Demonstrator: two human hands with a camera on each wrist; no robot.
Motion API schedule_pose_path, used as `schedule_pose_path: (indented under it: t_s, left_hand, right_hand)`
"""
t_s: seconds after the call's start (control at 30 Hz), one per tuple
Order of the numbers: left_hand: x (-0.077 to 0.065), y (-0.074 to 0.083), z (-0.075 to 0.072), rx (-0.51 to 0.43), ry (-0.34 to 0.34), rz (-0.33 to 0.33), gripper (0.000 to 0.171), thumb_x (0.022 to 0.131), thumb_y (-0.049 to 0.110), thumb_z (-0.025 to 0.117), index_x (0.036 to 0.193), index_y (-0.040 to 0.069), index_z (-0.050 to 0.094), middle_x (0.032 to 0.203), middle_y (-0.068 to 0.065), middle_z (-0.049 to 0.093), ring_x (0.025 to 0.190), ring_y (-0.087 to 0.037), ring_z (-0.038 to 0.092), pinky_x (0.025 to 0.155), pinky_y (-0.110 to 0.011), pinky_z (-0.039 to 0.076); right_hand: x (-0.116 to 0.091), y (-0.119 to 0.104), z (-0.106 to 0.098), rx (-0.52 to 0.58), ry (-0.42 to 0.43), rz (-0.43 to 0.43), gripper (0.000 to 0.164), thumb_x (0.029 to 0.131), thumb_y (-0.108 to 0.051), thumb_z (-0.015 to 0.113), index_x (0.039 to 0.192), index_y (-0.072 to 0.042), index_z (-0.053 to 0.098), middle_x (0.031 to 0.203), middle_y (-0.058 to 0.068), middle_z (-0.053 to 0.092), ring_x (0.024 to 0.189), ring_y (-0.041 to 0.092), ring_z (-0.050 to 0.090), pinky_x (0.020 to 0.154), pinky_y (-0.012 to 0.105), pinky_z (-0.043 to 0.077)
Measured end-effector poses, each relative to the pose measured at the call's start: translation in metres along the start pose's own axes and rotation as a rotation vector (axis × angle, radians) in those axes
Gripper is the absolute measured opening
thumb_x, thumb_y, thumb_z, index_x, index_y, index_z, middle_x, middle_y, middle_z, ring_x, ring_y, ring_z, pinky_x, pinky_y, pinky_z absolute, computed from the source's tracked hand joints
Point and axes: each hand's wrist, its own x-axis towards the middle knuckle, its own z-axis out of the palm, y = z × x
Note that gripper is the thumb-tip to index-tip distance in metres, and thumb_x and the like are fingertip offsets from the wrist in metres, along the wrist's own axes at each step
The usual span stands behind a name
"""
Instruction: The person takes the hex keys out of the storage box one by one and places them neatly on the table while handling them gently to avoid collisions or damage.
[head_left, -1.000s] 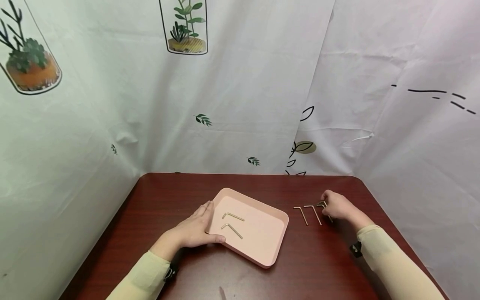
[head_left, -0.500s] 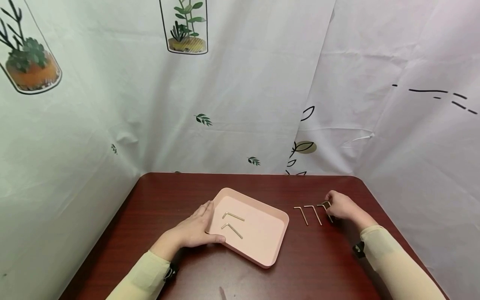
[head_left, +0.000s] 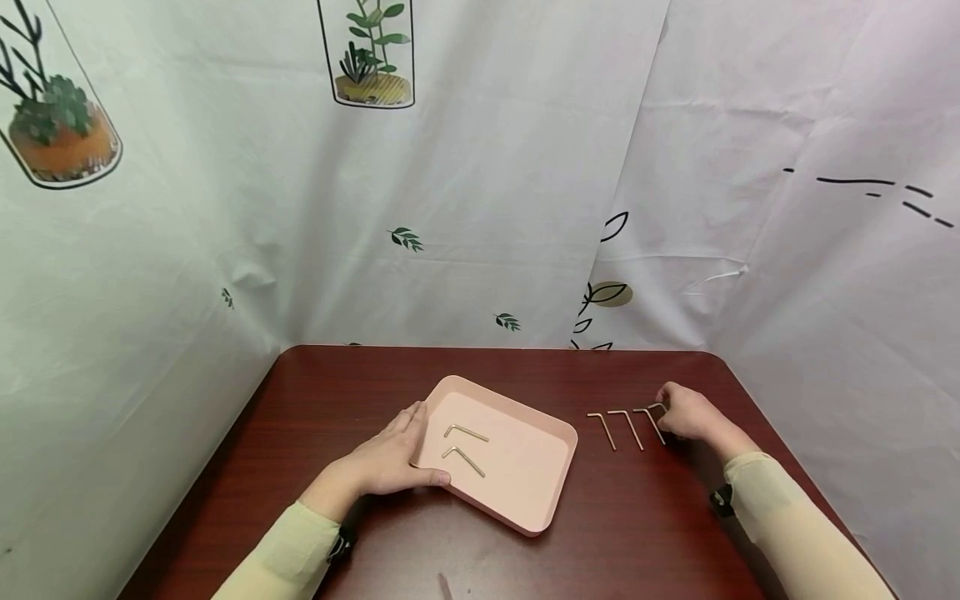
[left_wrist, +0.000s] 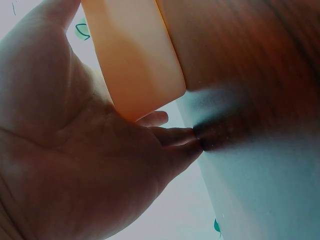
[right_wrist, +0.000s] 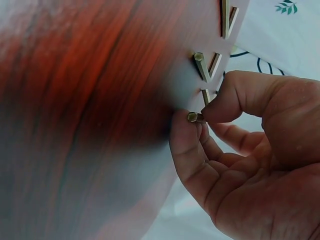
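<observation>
At the right of the table, my right hand [head_left: 688, 413] pinches a brass-coloured hex key [right_wrist: 193, 117] between thumb and fingertips; its hexagonal end shows in the right wrist view, while most of it hides behind the hand in the head view. Just left of that hand lie three more L-shaped hex keys, one nearest the fingers [head_left: 653, 425], a middle one [head_left: 632, 431] and an outer one [head_left: 606, 432]. My left hand [head_left: 386, 454] rests with extended fingers against the left corner of a pink tray [head_left: 517, 400]. Inside the tray are an upper hex key [head_left: 468, 433] and a lower hex key [head_left: 468, 463].
Everything stands on a dark red wood-grain table [head_left: 360, 367]. A white printed cloth [head_left: 480, 208] hangs behind it and along both sides. A small pale mark or strip [head_left: 445, 586] shows by the near edge.
My right hand has shifted slightly to the right, drawing the pinched hex key away from the neighbouring one, which now shows more fully. The left hand and the tray have stayed in place.
</observation>
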Motion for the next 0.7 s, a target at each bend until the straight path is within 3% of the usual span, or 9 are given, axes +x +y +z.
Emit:
schedule_pose_path:
  t_s: [0.3, 0.53, 0.63, 0.7]
  left_hand:
    - [0.0, 0.001, -0.001, 0.0, -0.006, -0.008, 0.138, 0.089, 0.077, 0.079, 0.172, -0.013, 0.016, 0.179, -0.035, 0.02, 0.167, -0.049, 0.021, 0.13, -0.062, 0.03]
    - [0.0, 0.001, -0.002, -0.004, -0.004, 0.0, 0.138, 0.089, 0.077, 0.08, 0.172, -0.012, 0.016, 0.178, -0.035, 0.02, 0.167, -0.05, 0.021, 0.13, -0.062, 0.03]
    - [0.0, 0.001, -0.002, -0.005, -0.007, -0.002, 0.138, 0.088, 0.077, 0.08, 0.172, -0.012, 0.016, 0.178, -0.035, 0.02, 0.167, -0.05, 0.021, 0.13, -0.062, 0.03]
    - [0.0, 0.001, -0.002, -0.006, -0.009, -0.002, 0.138, 0.089, 0.077, 0.08, 0.173, -0.012, 0.016, 0.179, -0.035, 0.02, 0.167, -0.05, 0.021, 0.13, -0.062, 0.03]
  right_hand:
    - [0.002, 0.009, 0.001, -0.011, 0.001, -0.011, 0.034, 0.081, 0.003, 0.069, 0.112, 0.009, 0.056, 0.085, 0.014, 0.06, 0.06, 0.022, 0.062, 0.056, 0.037, 0.053]
    - [0.043, 0.073, 0.025, -0.144, 0.058, -0.053, 0.036, 0.076, -0.006, 0.074, 0.108, 0.003, 0.06, 0.086, 0.011, 0.063, 0.069, 0.025, 0.058, 0.062, 0.038, 0.049]
    - [0.05, 0.081, 0.029, -0.195, 0.066, -0.035, 0.038, 0.078, -0.008, 0.077, 0.111, 0.001, 0.062, 0.091, 0.011, 0.067, 0.076, 0.028, 0.058, 0.067, 0.042, 0.05]
    - [0.045, 0.073, 0.026, -0.219, 0.072, -0.023, 0.037, 0.078, -0.009, 0.078, 0.111, 0.0, 0.063, 0.092, 0.011, 0.068, 0.077, 0.028, 0.059, 0.069, 0.044, 0.051]
